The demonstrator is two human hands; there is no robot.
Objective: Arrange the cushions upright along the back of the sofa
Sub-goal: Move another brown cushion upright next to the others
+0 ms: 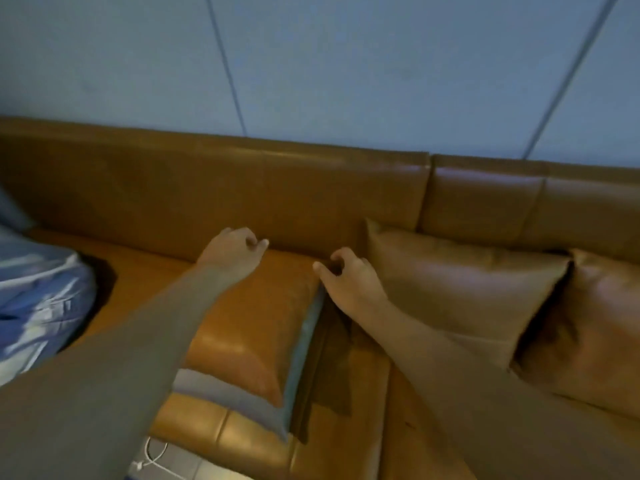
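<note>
The flat tan leather cushion with grey edging [252, 323] lies on the seat near the brown leather sofa back [242, 192]; its slick cover could slip and flop when lifted. The left hand [232, 254] and right hand [349, 282] curl at its far corners, seemingly pinching them, though blur hides the contact.

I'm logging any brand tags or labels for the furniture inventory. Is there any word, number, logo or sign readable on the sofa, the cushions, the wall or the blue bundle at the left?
None: no text, number or logo can be read in this view.
Tan leather sofa: plain, no tag visible.
Flat orange leather cushion and upright brown leather cushion: no labels visible.
Blue-and-white crumpled fabric bundle: pale marks, too blurred to tell whether they are print.
Blue-grey panelled wall: bare.
</note>
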